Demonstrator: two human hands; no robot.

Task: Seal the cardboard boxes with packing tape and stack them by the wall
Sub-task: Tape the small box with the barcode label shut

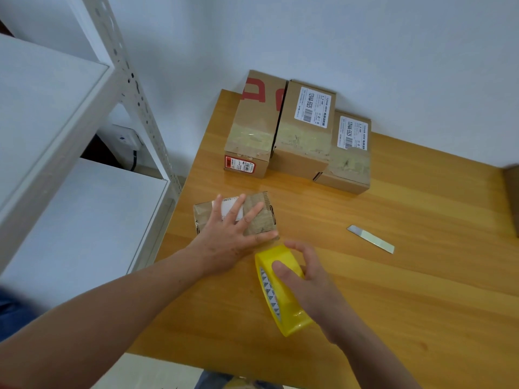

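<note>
Tape roll [288, 304] sits in right hand [309, 279]; left hand [227, 237] presses small box [266, 220].

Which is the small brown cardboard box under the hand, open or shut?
Shut. The small brown cardboard box has its top lying flat under the spread left hand.

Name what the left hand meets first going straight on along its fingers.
The left hand would likely meet the red-labelled box, though depth is unclear.
</note>
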